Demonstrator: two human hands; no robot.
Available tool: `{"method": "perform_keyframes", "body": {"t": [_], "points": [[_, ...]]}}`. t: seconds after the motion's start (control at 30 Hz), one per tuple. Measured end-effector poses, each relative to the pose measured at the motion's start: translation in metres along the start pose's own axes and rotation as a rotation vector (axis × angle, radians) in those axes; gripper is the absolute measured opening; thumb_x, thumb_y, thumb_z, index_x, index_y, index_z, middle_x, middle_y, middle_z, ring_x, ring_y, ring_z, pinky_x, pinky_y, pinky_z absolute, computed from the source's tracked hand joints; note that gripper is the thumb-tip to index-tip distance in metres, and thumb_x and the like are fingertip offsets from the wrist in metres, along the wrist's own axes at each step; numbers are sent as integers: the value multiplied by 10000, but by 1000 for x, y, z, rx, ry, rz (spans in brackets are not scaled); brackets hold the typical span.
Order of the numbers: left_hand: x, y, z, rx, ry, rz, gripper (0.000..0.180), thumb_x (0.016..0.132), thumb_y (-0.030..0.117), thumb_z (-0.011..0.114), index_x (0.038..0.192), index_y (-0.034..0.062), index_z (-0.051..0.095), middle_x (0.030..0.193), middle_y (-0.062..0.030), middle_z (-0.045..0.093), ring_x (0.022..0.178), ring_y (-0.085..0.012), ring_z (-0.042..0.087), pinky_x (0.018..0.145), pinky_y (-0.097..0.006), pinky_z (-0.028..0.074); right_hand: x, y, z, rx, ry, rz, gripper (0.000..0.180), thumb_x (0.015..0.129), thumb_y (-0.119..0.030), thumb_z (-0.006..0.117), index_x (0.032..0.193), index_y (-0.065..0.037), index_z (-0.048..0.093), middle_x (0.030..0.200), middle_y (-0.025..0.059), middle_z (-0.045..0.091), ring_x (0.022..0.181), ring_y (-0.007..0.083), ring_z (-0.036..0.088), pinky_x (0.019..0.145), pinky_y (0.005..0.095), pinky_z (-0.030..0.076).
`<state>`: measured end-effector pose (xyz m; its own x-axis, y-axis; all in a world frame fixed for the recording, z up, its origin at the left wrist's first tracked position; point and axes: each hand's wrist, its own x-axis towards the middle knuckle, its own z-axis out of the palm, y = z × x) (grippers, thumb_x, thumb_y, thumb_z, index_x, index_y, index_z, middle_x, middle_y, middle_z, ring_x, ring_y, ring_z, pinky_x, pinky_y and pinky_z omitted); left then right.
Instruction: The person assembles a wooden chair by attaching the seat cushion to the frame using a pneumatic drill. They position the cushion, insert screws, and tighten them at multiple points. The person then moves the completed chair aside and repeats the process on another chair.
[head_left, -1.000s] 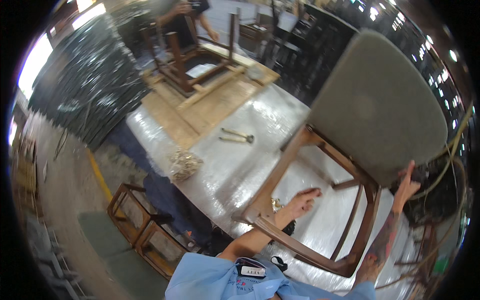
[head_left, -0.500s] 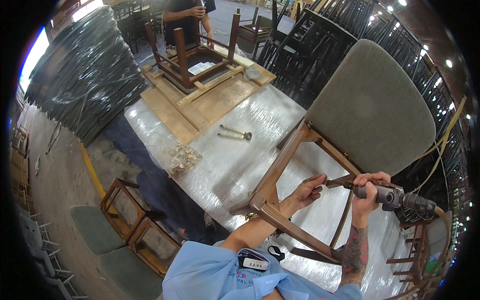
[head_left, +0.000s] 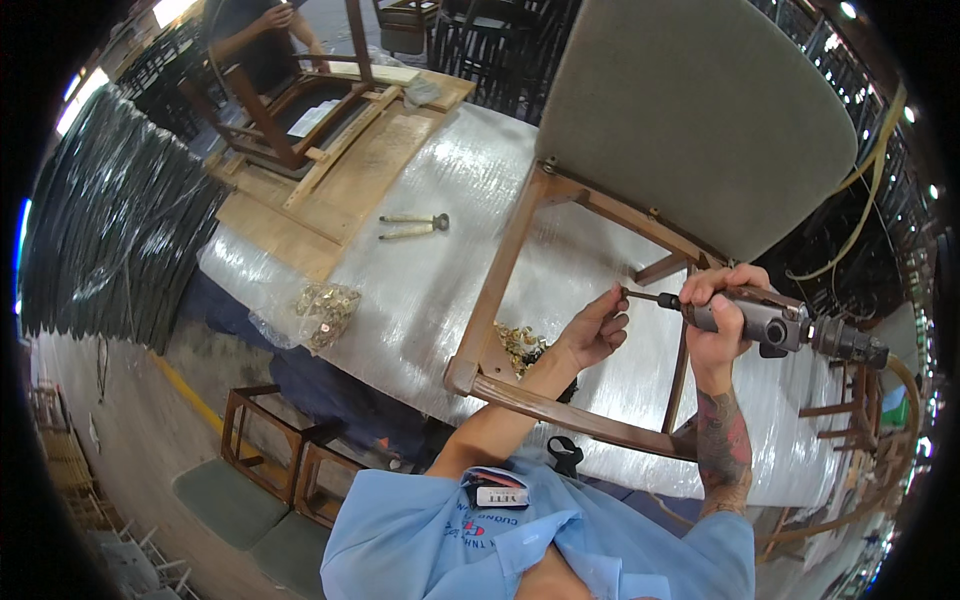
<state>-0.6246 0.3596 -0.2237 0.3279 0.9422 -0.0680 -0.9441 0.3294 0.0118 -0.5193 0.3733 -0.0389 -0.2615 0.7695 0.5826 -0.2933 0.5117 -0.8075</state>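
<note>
A wooden chair (head_left: 500,270) with a grey padded seat (head_left: 700,110) lies on its side on a worktable wrapped in shiny plastic (head_left: 430,290). My right hand (head_left: 722,312) grips a pneumatic screwdriver (head_left: 775,322), its bit pointing left at a short brace under the seat. My left hand (head_left: 595,325) pinches the tip of the bit with its fingers, inside the chair frame. A small heap of brass screws (head_left: 518,342) lies on the table just below my left hand.
Pliers (head_left: 415,225) lie mid-table. A plastic bag of brass fittings (head_left: 325,308) sits at the table's left edge. At the far end another person works on a chair frame (head_left: 290,110) on plywood. Small stools (head_left: 275,455) stand on the floor; stacked dark chairs (head_left: 110,230) left.
My right hand left the seat's edge, came up with the screwdriver and brought it to the brace. My left hand moved from the chair rail up to the bit's tip.
</note>
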Motion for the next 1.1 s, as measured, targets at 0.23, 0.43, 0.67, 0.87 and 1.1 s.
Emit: {"method": "perform_keyframes", "body": {"t": [0.23,0.43,0.67,0.87,1.1], "points": [[5,6,13,-31,-71,-9,287,952,419,593,1008,139,627,790,54,572,501,-42,318,453,-195,251,20,8,-2,33,33,-2,305,794,-163,543,1058,-71,421,755,94,522,693,203,528,680,379,487],[16,20,-50,-61,349,-29,272,977,276,560,1008,7,587,823,-53,569,568,-61,402,481,-194,343,81,43,25,121,7,-133,285,838,-135,560,1082,-62,432,785,93,556,701,216,609,673,380,516],[-20,4,-131,-143,707,57,146,947,129,542,947,-14,573,807,-101,572,674,-179,546,602,-285,484,134,100,65,208,105,-92,256,853,-91,566,1079,-44,455,756,89,596,686,204,629,659,334,511],[-25,-1,-154,57,829,64,86,954,123,531,927,64,587,785,-59,581,662,-184,554,594,-341,471,142,120,81,140,125,-13,218,820,-64,567,1018,-45,477,711,111,576,651,213,598,667,384,516],[-12,2,-162,223,872,190,218,958,100,503,1148,22,429,854,-105,636,633,-179,557,564,-334,475,155,127,94,71,64,-1,171,849,-66,589,989,-39,494,695,88,597,638,184,614,645,339,511]]}}
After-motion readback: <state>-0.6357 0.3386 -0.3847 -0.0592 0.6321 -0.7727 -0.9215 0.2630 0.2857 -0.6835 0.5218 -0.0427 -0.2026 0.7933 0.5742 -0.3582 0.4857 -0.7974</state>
